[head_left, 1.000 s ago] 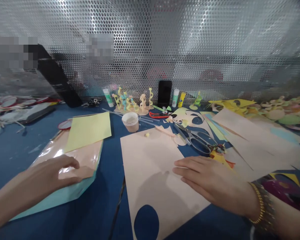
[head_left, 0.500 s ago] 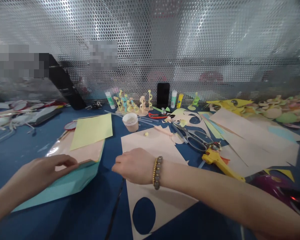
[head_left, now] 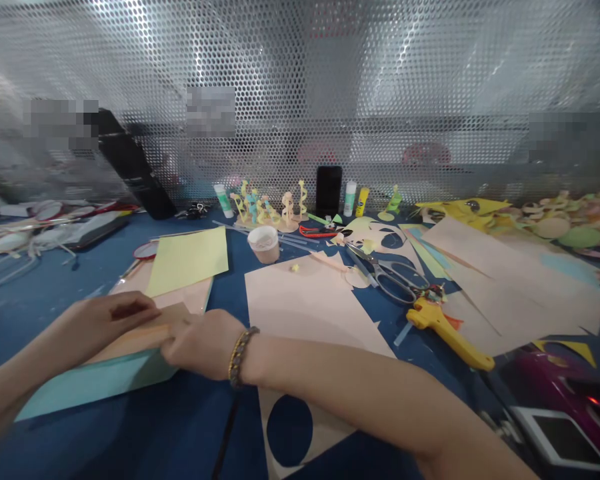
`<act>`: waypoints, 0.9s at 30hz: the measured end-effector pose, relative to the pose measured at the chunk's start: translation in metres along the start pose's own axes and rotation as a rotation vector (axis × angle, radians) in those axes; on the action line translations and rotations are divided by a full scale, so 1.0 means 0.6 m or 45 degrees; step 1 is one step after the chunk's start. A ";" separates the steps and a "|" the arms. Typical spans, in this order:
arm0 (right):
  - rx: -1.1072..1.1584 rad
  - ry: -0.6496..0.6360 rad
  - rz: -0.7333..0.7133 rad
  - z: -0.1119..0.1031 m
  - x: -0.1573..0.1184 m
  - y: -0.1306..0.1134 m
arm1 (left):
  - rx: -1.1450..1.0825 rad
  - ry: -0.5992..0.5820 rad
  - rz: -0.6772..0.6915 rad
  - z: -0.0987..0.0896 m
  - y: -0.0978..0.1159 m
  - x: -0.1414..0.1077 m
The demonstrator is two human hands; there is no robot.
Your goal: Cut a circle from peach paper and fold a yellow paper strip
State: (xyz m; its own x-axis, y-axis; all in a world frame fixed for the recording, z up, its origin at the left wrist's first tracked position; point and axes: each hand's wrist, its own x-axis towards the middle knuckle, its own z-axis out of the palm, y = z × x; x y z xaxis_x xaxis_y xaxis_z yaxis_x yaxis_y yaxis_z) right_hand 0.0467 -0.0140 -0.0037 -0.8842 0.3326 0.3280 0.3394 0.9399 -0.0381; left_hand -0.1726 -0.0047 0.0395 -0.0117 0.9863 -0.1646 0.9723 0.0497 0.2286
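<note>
Since the previous frame the right hand (head_left: 203, 343) has crossed from above the cut peach sheet to the folded peach paper (head_left: 137, 337), and now sits right beside the left hand (head_left: 107, 320), both on that paper at the lower left of my feed. From here the left fingers (head_left: 130, 307) look curled over the paper and the right hand's knuckles are bent down onto it, but I can't tell whether either hand is actually pinching the sheet. The folded paper lies on a teal sheet (head_left: 95, 383), with a yellow sheet (head_left: 187, 260) just beyond it, partly overlapping the peach layer. A beaded bracelet (head_left: 239, 357) circles the right wrist. To the right lies the peach sheet with an oval cutout (head_left: 310, 310), on a blue work surface (head_left: 220, 433). Farther right are steel scissors (head_left: 395, 280) and a yellow-handled tool (head_left: 447, 333). Along the back, near a perforated metal screen (head_left: 300, 67), I can see a small white cup (head_left: 263, 244), glue sticks (head_left: 350, 199), a black phone (head_left: 329, 190) and small paper sculptures (head_left: 267, 210).
</note>
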 end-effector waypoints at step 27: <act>-0.167 0.230 -0.143 0.040 0.061 -0.022 | -0.034 -0.115 0.142 0.002 -0.014 -0.008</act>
State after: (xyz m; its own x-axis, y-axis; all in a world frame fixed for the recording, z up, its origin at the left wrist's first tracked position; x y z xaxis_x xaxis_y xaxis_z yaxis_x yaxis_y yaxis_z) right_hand 0.0020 -0.0123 -0.0137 -0.8510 0.1959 0.4873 0.2912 0.9482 0.1272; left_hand -0.1803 -0.0102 0.0370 0.1185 0.9678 -0.2220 0.9597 -0.0542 0.2756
